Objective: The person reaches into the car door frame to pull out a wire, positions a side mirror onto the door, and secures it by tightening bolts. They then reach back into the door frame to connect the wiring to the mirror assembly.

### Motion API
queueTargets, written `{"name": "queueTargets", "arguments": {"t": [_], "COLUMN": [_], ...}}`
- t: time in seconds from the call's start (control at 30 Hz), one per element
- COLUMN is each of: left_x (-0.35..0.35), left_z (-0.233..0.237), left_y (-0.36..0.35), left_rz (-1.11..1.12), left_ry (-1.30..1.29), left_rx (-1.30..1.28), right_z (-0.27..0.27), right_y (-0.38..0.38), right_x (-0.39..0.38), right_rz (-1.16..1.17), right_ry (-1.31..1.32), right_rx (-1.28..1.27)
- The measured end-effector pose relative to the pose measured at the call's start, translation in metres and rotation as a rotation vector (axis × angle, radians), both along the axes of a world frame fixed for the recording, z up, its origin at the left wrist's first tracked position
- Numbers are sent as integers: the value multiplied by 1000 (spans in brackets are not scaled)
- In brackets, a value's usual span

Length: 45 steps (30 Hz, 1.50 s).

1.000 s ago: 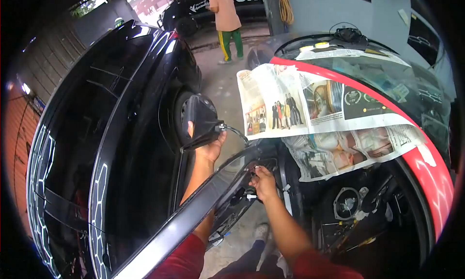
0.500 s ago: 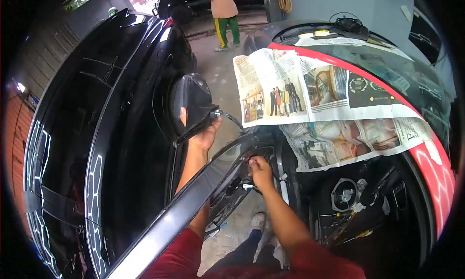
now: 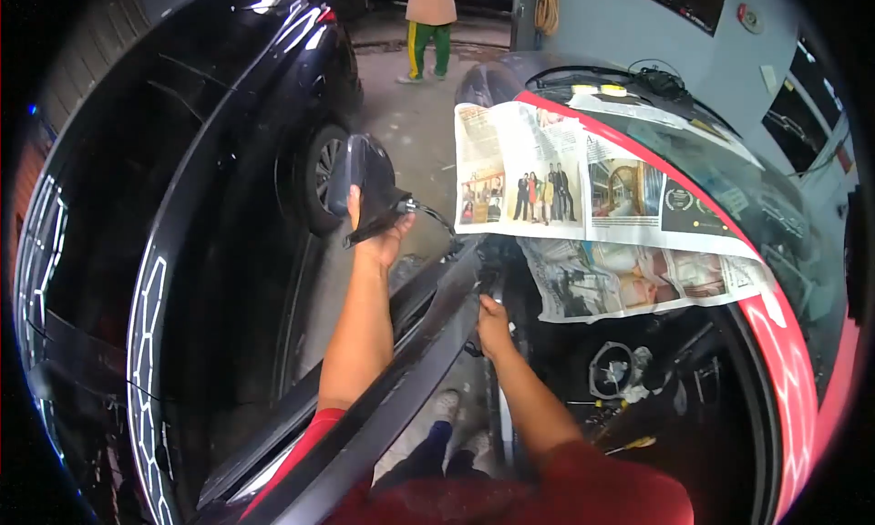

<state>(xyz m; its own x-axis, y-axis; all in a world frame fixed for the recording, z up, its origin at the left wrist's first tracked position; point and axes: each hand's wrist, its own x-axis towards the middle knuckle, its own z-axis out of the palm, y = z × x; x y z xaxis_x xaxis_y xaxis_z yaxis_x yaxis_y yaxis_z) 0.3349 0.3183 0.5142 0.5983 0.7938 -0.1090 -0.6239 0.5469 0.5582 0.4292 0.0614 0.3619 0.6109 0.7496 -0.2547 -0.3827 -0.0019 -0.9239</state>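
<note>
A dark car side mirror (image 3: pixel 372 174) is gripped from below by my left hand (image 3: pixel 385 244), its thumb along the housing. From the mirror's base a black cable (image 3: pixel 434 214) runs toward the front corner of the open car door (image 3: pixel 383 406). My left forearm reaches past the outer side of the door's window frame. On the inner side, my right hand (image 3: pixel 494 330) is closed against the door near that corner; whatever its fingers hold is hidden.
A black car (image 3: pixel 100 224) stands close on the left. Newspaper (image 3: pixel 524 174) covers part of the red-edged car (image 3: pixel 775 379) at right. Inside its opening are a round speaker (image 3: pixel 612 370) and tools, including a screwdriver (image 3: pixel 633 445). A person (image 3: pixel 428 24) stands farther back.
The view has shifted, and the door frame appears swung and steeper. My left hand still holds the mirror, tilted slightly differently. My right hand stays at the door's inner side, its fingers now less visible.
</note>
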Motion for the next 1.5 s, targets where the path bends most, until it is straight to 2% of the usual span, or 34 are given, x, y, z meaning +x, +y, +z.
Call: {"name": "queueTargets", "arguments": {"t": [0.07, 0.1, 0.13, 0.2, 0.23, 0.27, 0.33, 0.4, 0.43, 0.47, 0.53, 0.6, 0.67, 0.77, 0.87, 1.0, 1.07, 1.2, 1.27, 1.3, 1.37, 1.5], "left_x": [-2, -4, -6, -9, -8, -8, -7, -4, -3, -6, -10, -13, -18, -16, -14, -11, -11, -13, -11, -10, -10, -11], "left_z": [-2, -6, -5, 2, -3, -8, -16, -16, -17, -16, 0, 9, 28, 17, 13, 8, 4, 17, 15, 13, 9, 9], "left_y": [2, 4, 2, 1, 5, 9, 13, 17, 17, 13, 11, 10, 0, 7, 6, 10, 13, 2, 5, 7, 11, 11], "left_rz": [36, 7, 1, 8, 11, 11, 31, 52, 66, 74, 101, 64, 98, 28, 61, 89, 32, 83, 58, 59, 16, 41], "left_ry": [18, 29, 7, 25, 50, 29, 101, 103, 128, 130, 114, 111, 160, 118, 120, 155, 131, 138, 156, 156, 145, 152], "left_rx": [41, 6, -8, -5, -17, -33, -66, -90, -100, -124, -83, -110, -84, -50, -65, -96, -79, -86, -79, -78, -79, -88], "right_z": [-8, -18, -25, -47, -112, -97, -21, 113, 176, 223, 264, 262, 223, 210, 202, 194, 180, 164, 188, 198, 207, 212], "right_y": [-2, 1, 2, 17, 33, 25, 3, 10, 23, 41, 82, 129, 170, 173, 181, 184, 178, 178, 176, 176, 178, 178], "right_x": [4, 17, 25, 42, 63, 76, 110, 108, 102, 97, 87, 89, 81, 65, 68, 71, 82, 90, 83, 77, 74, 62], "right_rz": [24, 30, 24, 147, -37, -39, 216, 227, 269, 309, 465, 728, 871, 875, 1004, 1065, 1085, 1117, 1186, 1186, 1171, 1147], "right_ry": [29, 153, 132, -645, 7, -14, -1286, -860, -814, -760, -700, -938, -1259, -1406, -1382, -1375, -1371, -1382, -1212, -1212, -1459, -1541], "right_rx": [47, 16, 2, -140, -204, -219, -55, -360, -400, -441, -374, -544, -768, -833, -904, -1021, -788, -687, -645, -644, -816, -810]}}
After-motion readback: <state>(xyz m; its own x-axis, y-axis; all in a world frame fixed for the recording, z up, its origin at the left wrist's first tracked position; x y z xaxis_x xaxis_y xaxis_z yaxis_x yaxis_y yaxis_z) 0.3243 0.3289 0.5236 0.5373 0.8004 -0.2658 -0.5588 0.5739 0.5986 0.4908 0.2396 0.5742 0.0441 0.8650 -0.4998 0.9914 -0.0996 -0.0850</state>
